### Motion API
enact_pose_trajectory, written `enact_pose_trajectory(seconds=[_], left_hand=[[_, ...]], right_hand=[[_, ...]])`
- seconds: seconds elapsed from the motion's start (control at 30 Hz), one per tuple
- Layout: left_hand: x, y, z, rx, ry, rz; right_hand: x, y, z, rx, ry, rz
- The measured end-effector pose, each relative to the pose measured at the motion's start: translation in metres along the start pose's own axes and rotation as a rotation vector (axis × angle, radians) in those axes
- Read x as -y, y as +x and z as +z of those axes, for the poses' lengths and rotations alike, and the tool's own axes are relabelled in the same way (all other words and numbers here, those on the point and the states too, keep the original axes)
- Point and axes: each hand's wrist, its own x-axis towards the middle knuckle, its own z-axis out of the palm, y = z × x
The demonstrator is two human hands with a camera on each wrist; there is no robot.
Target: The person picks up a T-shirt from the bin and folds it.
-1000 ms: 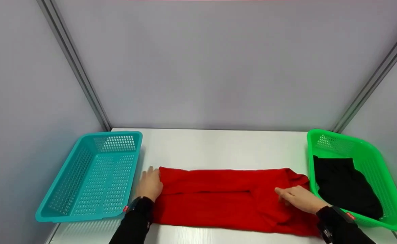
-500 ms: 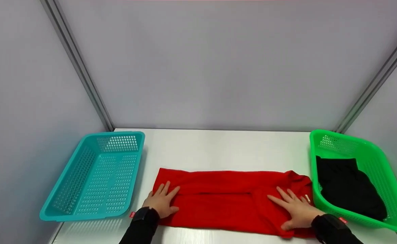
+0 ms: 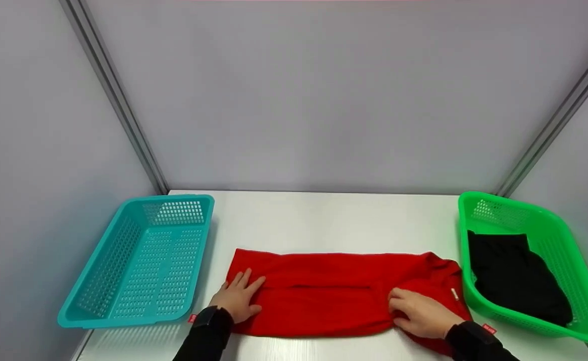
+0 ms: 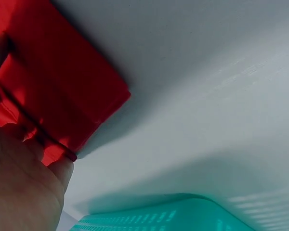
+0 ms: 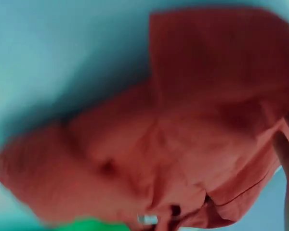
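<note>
A red garment (image 3: 339,293) lies folded into a long strip across the front of the white table (image 3: 324,220). My left hand (image 3: 241,291) rests flat on its left end with the fingers spread. In the left wrist view the palm (image 4: 19,192) presses the garment's corner (image 4: 62,86). My right hand (image 3: 399,303) sits on the right part of the strip, its fingers curled into the cloth near the front edge. The right wrist view is blurred and shows bunched red fabric (image 5: 183,120).
A teal mesh basket (image 3: 98,281) stands at the left of the table with nothing in it. A green basket (image 3: 540,213) at the right holds a black garment (image 3: 515,281). Grey walls close in the back and both sides.
My right hand went from lying flat with fingers spread to curling into the cloth, shifting slightly left and toward me. The left hand moved from the strip's left edge onto it, then stayed flat.
</note>
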Motion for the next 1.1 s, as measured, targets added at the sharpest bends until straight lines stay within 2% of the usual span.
enact_pose_trajectory(seconds=[0.13, 0.3, 0.37, 0.47, 0.53, 0.6, 0.67, 0.8, 0.87, 0.93, 1.0, 1.1], left_hand=[[0.001, -0.001, -0.001, 0.007, -0.016, 0.004], [0.001, -0.002, -0.001, 0.016, -0.029, 0.001], [0.001, -0.001, -0.001, 0.018, -0.028, 0.0], [0.002, 0.0, -0.002, 0.021, -0.029, -0.001], [0.002, 0.001, -0.002, 0.019, -0.029, 0.0], [0.003, 0.001, 0.0, 0.017, -0.028, 0.0], [0.004, 0.001, 0.001, 0.017, -0.021, -0.003], [0.005, 0.002, 0.001, 0.03, -0.007, -0.026], [0.005, 0.002, 0.0, 0.04, -0.005, -0.043], [0.005, 0.002, -0.001, 0.046, -0.007, -0.057], [0.004, 0.0, -0.003, 0.047, -0.01, -0.067], [0.004, -0.001, -0.004, 0.039, -0.015, -0.057]], right_hand=[[-0.007, 0.001, -0.009, -0.017, 0.191, 0.103], [-0.013, -0.003, -0.019, 0.001, 0.303, 0.213], [-0.014, -0.003, -0.021, -0.004, 0.416, 0.283], [-0.016, -0.004, -0.025, -0.053, 0.683, 0.392], [-0.017, -0.004, -0.027, -0.087, 0.842, 0.433], [-0.018, -0.004, -0.028, -0.089, 0.883, 0.455], [-0.018, -0.005, -0.027, -0.082, 0.787, 0.449], [-0.02, -0.011, -0.017, -0.063, 0.373, 0.406], [-0.02, -0.016, -0.011, -0.001, 0.233, 0.361], [-0.015, -0.018, -0.006, 0.086, 0.179, 0.32], [-0.008, -0.018, -0.001, 0.158, 0.169, 0.265], [0.004, -0.012, 0.003, 0.161, 0.213, 0.223]])
